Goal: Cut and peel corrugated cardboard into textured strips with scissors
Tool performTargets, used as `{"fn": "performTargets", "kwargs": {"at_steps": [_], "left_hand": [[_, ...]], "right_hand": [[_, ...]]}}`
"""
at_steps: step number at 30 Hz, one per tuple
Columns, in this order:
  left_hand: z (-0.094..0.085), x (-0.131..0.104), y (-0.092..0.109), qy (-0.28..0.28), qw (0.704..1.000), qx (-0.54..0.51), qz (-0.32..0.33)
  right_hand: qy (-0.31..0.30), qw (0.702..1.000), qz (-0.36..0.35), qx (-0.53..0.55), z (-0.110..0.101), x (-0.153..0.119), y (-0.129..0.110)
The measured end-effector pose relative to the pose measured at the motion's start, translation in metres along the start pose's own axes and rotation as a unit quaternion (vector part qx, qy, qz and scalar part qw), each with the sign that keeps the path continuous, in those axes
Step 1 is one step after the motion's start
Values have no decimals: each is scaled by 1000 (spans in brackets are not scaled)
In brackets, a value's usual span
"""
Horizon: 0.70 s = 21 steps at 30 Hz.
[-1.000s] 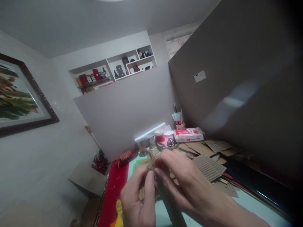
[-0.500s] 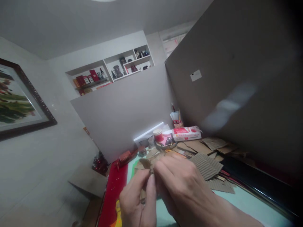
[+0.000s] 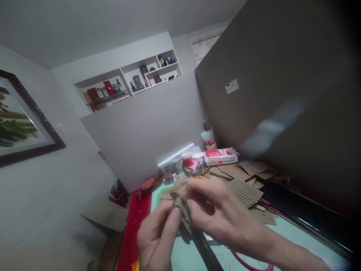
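A crumpled piece of brown cardboard (image 3: 184, 215) sits between my two hands, with a long dark strip hanging below it toward the bottom edge. My left hand (image 3: 158, 235) pinches its left side between thumb and fingers. From the right, my right hand (image 3: 222, 210) grips the same piece, its fingertips close to my left thumb; part of the piece is hidden behind those fingers. Under my right wrist shows a curved red loop (image 3: 251, 265), perhaps a scissors handle. Corrugated cardboard pieces (image 3: 244, 192) lie just beyond my right hand.
The pale green work surface (image 3: 180, 252) has a red strip (image 3: 135, 226) at its left. Behind stand a red-and-white cup (image 3: 187, 159), a wipes pack (image 3: 221, 156) and a pen holder (image 3: 210, 143). A long black glossy object (image 3: 307, 218) lies right. Grey partitions (image 3: 152, 128) enclose the back and right.
My right hand has turned and its fingers have lifted, exposing more of the cardboard. The dark strip and the red loop now show below. The view has shifted slightly.
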State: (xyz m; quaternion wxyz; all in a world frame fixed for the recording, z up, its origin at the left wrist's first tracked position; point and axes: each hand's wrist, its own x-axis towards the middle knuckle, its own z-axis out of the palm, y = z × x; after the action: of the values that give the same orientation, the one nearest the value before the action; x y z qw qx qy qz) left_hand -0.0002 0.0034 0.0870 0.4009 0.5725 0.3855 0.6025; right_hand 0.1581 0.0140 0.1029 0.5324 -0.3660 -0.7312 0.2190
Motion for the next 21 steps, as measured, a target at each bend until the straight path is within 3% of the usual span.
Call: {"fn": "performTargets", "kwargs": {"at_steps": [3, 9, 21], "left_hand": [[-1, 2, -4, -13, 997, -67, -40], [-2, 7, -12, -22, 991, -126, -44], [-1, 8, -6, -16, 982, -167, -90]], "right_hand": [[-18, 997, 42, 56, -1, 3, 0], [-61, 978, 78, 181, -4, 7, 9], [-37, 947, 108, 299, -5, 13, 17]]}}
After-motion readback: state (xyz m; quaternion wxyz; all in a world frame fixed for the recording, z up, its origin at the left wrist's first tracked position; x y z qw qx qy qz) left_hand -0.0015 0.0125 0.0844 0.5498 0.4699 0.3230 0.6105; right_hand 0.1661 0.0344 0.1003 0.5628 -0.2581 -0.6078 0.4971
